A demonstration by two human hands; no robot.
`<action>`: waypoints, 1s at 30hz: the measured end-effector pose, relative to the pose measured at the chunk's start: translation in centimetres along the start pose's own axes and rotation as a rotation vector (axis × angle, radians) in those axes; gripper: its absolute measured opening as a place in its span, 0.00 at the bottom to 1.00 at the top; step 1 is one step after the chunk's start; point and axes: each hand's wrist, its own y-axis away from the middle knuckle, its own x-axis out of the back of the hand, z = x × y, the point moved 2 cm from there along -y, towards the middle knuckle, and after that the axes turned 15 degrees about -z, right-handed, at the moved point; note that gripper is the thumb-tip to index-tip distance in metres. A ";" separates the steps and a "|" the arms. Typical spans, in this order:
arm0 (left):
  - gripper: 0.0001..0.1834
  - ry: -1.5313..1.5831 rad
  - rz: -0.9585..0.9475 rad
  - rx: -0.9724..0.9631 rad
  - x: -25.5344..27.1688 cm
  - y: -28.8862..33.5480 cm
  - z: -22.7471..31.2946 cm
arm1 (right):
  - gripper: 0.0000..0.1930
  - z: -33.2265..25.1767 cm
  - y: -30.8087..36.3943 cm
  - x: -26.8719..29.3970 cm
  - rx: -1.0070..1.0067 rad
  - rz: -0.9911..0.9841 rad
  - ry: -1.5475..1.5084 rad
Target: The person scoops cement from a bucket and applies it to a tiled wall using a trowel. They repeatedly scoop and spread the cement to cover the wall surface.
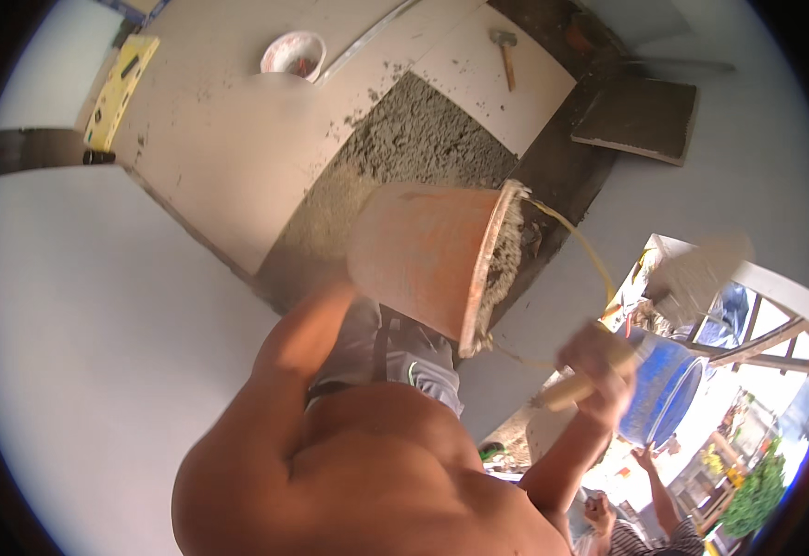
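Note:
An orange bucket [423,250] is tipped on its side in front of me, its mouth facing right, with grey mortar [503,259] caked inside the rim. My left hand [337,285] holds the bucket at its base end; the fingers are blurred and partly hidden. A yellow handle [582,236] loops from the rim toward my right hand [599,363]. That hand is closed around the wooden grip of a trowel [701,278], whose blade is smeared by motion. Beyond the bucket, rough wet mortar [423,134] lies spread on the floor among large light tiles [210,176].
A small white bucket [279,48], a metal straightedge [367,39] and a hammer [506,60] lie on the tiles. A yellow spirit level [121,93] leans at left. A dark-faced tile [641,119] stands at right. Another person's hand [647,461] is near a blue barrel [659,385].

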 end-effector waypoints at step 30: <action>0.47 -0.715 -0.156 -0.478 -20.3 4.6 20.3 | 0.12 -8.2 -7.7 2.0 0.340 0.039 0.011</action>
